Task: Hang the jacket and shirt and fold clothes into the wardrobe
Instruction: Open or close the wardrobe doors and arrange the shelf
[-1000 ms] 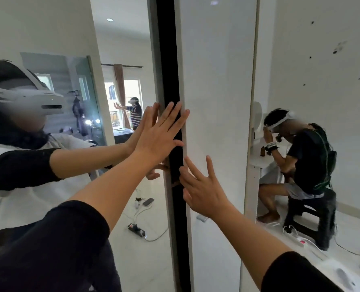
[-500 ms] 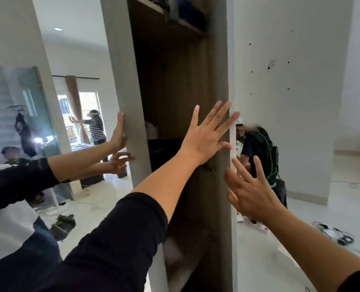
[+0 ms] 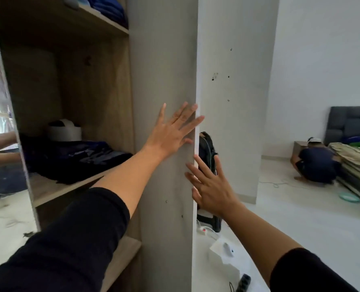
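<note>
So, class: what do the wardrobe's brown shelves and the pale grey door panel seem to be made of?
Brown shelves: probably wood-grain laminated board, matt; streaky grain shows. Pale grey door panel: likely smooth matt laminate, plain and grainless, with a thin white edge.

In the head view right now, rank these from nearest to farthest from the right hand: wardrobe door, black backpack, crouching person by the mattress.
1. wardrobe door, at the right hand's fingertips, left.
2. black backpack, just behind the hand.
3. crouching person, far right by the mattress.

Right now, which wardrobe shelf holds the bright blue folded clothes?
The top shelf, above head height, carries the bright blue folded clothes. The middle shelf below holds only dark, nearly black clothes and a white round container.
</note>
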`<state>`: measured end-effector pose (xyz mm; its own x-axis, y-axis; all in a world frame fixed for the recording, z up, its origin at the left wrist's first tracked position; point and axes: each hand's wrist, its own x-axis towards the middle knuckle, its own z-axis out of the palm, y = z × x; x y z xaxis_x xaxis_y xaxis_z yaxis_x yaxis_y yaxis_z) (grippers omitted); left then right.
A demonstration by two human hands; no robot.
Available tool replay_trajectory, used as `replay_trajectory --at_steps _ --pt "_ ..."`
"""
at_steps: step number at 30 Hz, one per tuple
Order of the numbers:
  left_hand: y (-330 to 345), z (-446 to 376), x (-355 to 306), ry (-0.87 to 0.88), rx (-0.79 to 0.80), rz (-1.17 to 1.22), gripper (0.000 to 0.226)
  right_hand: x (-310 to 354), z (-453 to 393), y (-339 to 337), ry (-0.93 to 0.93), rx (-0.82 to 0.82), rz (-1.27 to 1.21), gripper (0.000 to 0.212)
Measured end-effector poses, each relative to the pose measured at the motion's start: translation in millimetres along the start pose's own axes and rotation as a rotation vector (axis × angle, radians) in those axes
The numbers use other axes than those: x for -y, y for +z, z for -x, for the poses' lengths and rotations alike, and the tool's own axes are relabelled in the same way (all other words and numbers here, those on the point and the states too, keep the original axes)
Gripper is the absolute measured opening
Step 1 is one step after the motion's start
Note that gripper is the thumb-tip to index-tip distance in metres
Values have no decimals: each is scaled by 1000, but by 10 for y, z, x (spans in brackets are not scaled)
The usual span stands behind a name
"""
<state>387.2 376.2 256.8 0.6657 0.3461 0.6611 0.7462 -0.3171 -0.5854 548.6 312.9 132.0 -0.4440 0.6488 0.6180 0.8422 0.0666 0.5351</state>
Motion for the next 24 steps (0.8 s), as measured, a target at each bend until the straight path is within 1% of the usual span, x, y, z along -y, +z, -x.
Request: replay_trajectory --at_steps 5,11,13,16,20,24 --pt "186 -403 -351 -79 48 80 64 -473 52 360 4 84 -50 60" --pt "459 -919 -611 -119 167 51 65 -853 -16 809 49 125 -105 64" --pt "576 -1074 -675 -125 186 58 67 -947 -68 978 61 134 -107 61" --pt "795 -1262 -756 -124 216 60 73 -1045 -164 1232 63 134 -71 51" --pt "1128 -1504 -724 -113 237 23 73 -1161 -325 1521 71 142 -51 52" --pt "1491 -1680 -562 -185 248 47 74 -1335 -514 1752 82 189 -10 58"
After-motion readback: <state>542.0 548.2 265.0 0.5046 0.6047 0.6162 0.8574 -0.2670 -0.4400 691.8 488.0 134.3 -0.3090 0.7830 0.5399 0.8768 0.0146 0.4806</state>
